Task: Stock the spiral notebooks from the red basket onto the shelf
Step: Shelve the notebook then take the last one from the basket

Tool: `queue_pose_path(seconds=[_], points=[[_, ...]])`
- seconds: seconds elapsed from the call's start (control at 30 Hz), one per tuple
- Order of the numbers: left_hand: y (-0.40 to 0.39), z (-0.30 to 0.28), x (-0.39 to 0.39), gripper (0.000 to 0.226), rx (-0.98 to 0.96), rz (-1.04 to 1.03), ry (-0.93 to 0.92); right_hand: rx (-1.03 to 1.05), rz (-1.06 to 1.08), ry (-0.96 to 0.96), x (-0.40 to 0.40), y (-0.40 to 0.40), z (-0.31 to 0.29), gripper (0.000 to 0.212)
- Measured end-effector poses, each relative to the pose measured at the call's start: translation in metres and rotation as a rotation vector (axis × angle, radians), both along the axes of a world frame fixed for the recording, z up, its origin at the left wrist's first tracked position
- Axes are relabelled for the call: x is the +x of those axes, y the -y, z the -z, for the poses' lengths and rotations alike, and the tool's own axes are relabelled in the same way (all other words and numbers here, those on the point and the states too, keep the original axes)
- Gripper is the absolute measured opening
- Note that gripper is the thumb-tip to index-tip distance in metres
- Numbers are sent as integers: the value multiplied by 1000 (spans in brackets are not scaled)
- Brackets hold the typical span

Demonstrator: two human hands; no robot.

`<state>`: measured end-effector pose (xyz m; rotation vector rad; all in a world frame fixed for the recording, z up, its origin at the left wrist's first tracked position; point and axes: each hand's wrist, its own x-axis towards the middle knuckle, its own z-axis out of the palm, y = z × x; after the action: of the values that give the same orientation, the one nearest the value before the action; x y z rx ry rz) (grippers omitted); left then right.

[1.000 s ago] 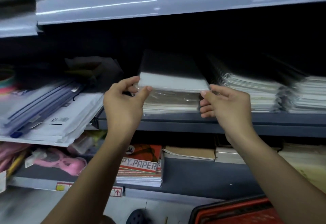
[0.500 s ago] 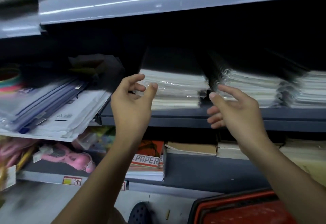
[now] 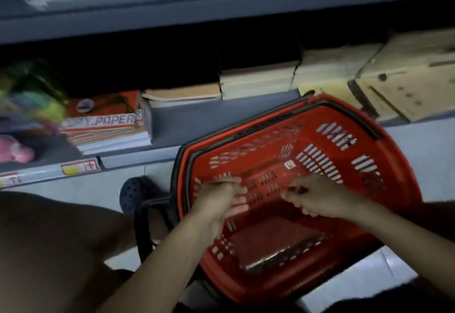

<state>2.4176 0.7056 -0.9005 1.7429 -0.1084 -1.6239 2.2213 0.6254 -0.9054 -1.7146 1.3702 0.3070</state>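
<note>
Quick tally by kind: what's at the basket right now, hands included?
Red plastic basket: 1
Dark wrapped notebook pack inside it: 1
Left hand, over the basket: 1
Right hand, over the basket: 1
Total: 4

Both hands are down over the red basket (image 3: 320,140) on the floor, left hand (image 3: 219,197) and right hand (image 3: 317,197) loosely curled, holding nothing. A dark wrapped notebook stack (image 3: 275,246) lies inside. Copy paper reams (image 3: 105,125) sit on the low shelf (image 3: 138,162) behind.
</note>
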Motion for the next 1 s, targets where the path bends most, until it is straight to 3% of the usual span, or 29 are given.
queue_pose_path(seconds=[0.1, 0.27, 0.4, 0.53, 0.6, 0.7, 0.8, 0.93, 1.0], points=[[-19, 33, -15, 16, 135, 242, 36, 35, -165, -238, -13, -21, 33, 33], [-33, 64, -28, 23, 216, 785, 398, 75, -120, -275, -17, -23, 58, 52], [-33, 51, -37, 40, 262, 1088, 472, 86, -125, -298, -17, -24, 57, 50], [-29, 44, -45, 40, 275, 1087, 409, 84, -90, -294, -12, -28, 54, 48], [-33, 57, -40, 36, 300, 953, 312, 72, -75, -290, -10, -30, 52, 50], [-34, 65, -31, 20, 396, 581, 67, 31, -36, -274, -7, -32, 44, 52], [-35, 65, -30, 24, 443, 471, -74, 27, 86, -263, -4, -32, 40, 48], [-38, 63, -48, 31, 308, 561, 124, 101, 476, -120, -1, -34, 45, 13], [-37, 59, -44, 35, 311, 591, 196, 214, 654, -4, 2, -36, 42, 15]])
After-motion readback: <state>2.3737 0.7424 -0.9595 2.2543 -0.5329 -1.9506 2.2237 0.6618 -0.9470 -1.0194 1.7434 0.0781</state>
